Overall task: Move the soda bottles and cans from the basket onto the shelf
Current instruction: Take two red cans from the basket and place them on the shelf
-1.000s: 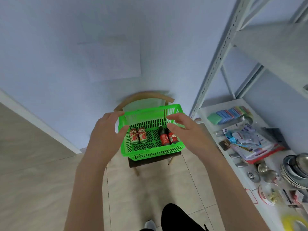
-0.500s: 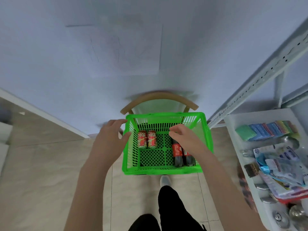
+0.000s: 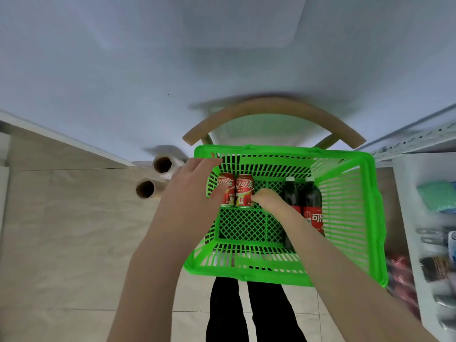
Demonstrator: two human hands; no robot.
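Legs: black trousers at the bottom edge, standing on pale floor tiles, just below the basket's near wall.
Basket: green plastic basket with lattice walls, open at the top.
Right hand: the right hand reaches over the near wall down into the basket. Its fingers are bent and the tips are at the side of the right can; whether they grip it cannot be told.
Left hand: the left hand lies over the basket's left wall, fingers fairly straight and running to the far left corner, thumb against the left can.
Cans: left can and right can, red, side by side and touching, at the far left of the basket floor.
Bottles: two dark bottles lie together at the far right; the right forearm covers part of the nearer one.
Rolls: two rolls with cardboard cores on the floor, left of the basket.
Shelf: white shelf to the right, carrying a green sponge and blurred items.
Chair: curved wooden chair back just behind the basket's far rim, against the wall.
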